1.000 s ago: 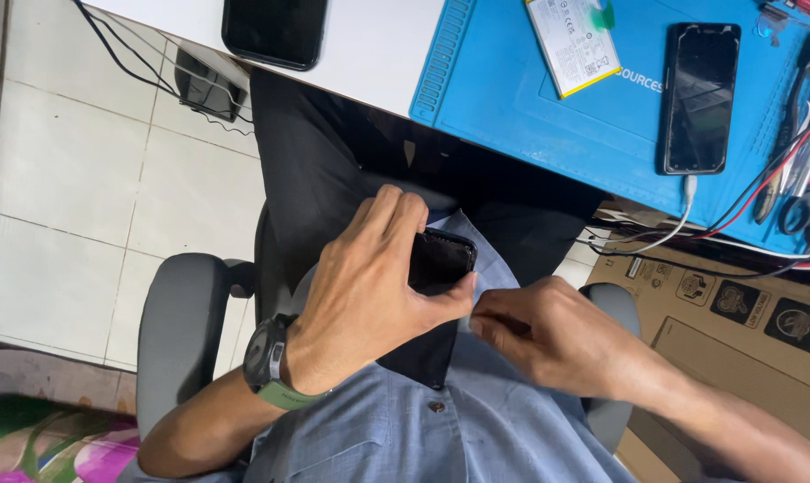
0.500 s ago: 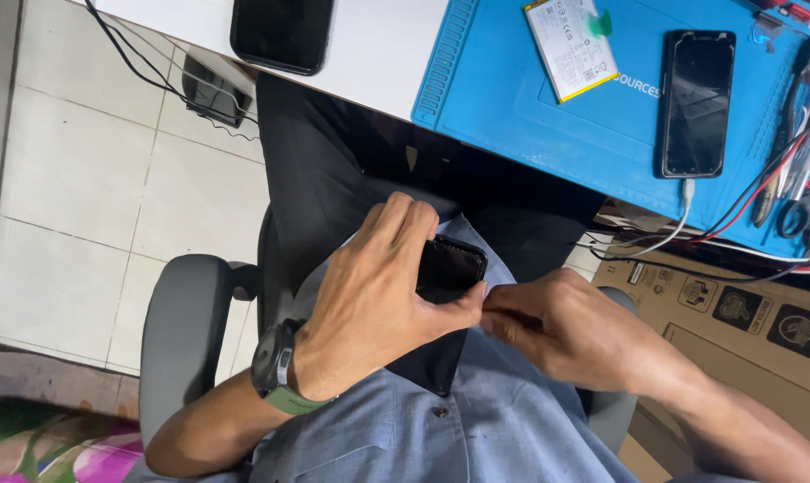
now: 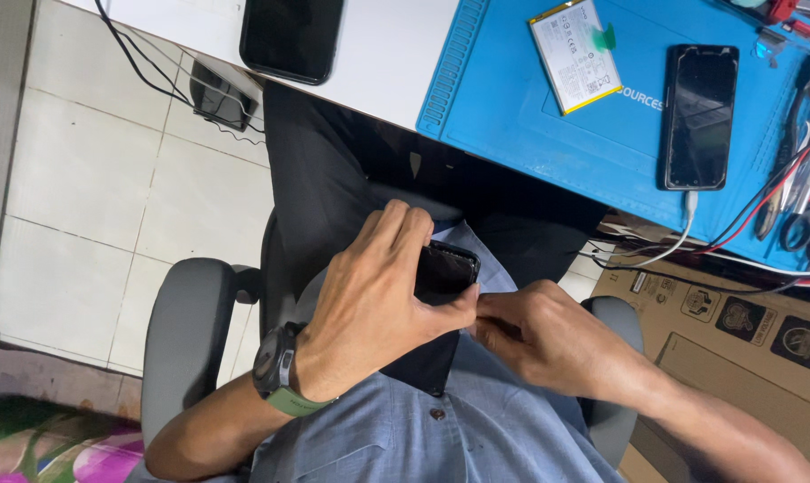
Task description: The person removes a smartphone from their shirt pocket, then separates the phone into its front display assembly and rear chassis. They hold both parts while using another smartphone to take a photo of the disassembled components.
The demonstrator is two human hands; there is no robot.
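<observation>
My left hand (image 3: 374, 300) wraps around a black phone (image 3: 445, 268) held over my lap, fingers curled across its back. A watch with a green strap (image 3: 280, 376) sits on that wrist. My right hand (image 3: 535, 335) presses its fingertips against the phone's near right edge; whether it holds a small tool is hidden. Only the phone's top corner shows past my left fingers.
A blue work mat (image 3: 548, 116) on the white table (image 3: 387, 45) carries a phone battery (image 3: 573, 55) and a black phone (image 3: 698, 116) on a white cable. Another dark phone (image 3: 291, 38) lies left. Tools and wires (image 3: 803, 170) crowd the right; cardboard box (image 3: 736, 340) below.
Both hands stay together on the phone over my lap. My right hand has edged slightly closer to the phone's edge; the grip has not changed.
</observation>
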